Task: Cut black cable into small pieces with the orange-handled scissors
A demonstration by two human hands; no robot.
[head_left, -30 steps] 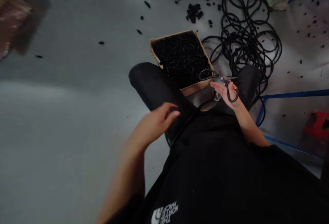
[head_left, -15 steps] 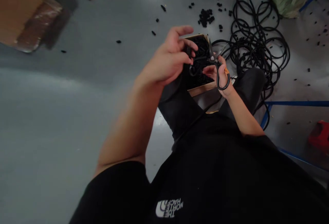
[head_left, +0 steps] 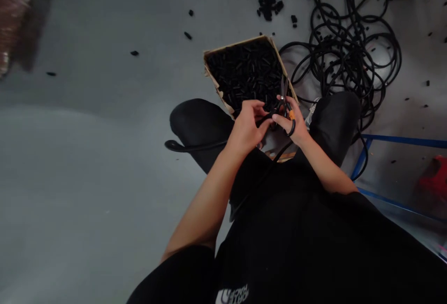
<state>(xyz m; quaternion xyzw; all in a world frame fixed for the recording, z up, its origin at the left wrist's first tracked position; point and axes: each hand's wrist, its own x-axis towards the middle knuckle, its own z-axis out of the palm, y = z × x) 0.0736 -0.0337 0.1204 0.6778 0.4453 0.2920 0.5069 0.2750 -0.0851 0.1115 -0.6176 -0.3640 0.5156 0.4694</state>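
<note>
My left hand [head_left: 245, 126] is closed around a black rubbery cord [head_left: 204, 146], which runs out past the wrist and across my left knee to a bent loop. Close beside it, my right hand [head_left: 296, 124] has a pair of scissors [head_left: 292, 128] with black handles and an orange patch. Their blades point away from me and lie nearly together. The fingertips of both hands meet around the cord, so its end is hidden. Just beyond them stands a cardboard box [head_left: 222, 93] full of short black cut pieces [head_left: 244, 69].
A tangled heap of black cord [head_left: 335, 55] lies on the floor at the right. A small pile of black pieces [head_left: 268, 3] and scattered ones lie beyond the box. A blue metal frame [head_left: 405, 140] and a red object [head_left: 433, 173] are at the right.
My left hand has come down from over the box toward me and closed on the cord, whose looped length now stretches left. The scissors' blades have moved closer together. My view has shifted.
</note>
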